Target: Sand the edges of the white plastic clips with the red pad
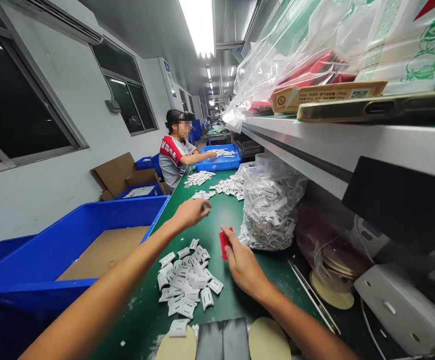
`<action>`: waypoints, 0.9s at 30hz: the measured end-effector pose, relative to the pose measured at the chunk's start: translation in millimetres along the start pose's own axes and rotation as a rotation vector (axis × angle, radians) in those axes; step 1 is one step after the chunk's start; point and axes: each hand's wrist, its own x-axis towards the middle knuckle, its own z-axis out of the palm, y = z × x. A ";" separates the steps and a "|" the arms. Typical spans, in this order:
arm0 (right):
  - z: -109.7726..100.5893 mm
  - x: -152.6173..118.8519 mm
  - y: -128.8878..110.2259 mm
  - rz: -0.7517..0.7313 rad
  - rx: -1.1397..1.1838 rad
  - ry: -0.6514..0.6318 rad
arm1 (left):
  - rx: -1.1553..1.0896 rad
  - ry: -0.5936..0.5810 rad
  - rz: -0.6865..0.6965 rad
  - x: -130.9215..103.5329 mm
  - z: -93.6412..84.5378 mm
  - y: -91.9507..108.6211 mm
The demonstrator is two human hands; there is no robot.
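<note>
My left hand (192,213) is above the green table, just beyond the near pile of small white plastic parts (187,277). Its fingers are curled together, and whatever may be between them is hidden. My right hand (243,262) grips a flat red rectangular piece (224,243), thumb on the near side and fingers along the far edge. Close to the right hand stands a clear plastic bag (270,215) full of the same white parts. One white part (179,327) lies apart at the near edge, by a dark block (223,340) between two round cream discs.
A blue bin (90,215) with cardboard inside stands left of the table. Tweezers (313,295) and a white device (401,305) lie right. A shelf (352,145) overhangs that side. Further along, a co-worker (176,150) reaches into a blue tray (221,162).
</note>
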 end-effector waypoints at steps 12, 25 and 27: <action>4.0 2.6 16.4 -0.054 -0.015 -0.073 | 0.272 -0.091 -0.320 -54.5 53.6 -57.5; -7.6 -3.9 1.4 0.221 0.566 -0.358 | -0.520 0.233 0.055 -128.6 73.2 -21.1; -7.2 -8.6 -4.1 0.290 0.676 -0.423 | -0.609 0.253 0.070 -138.6 78.9 -17.3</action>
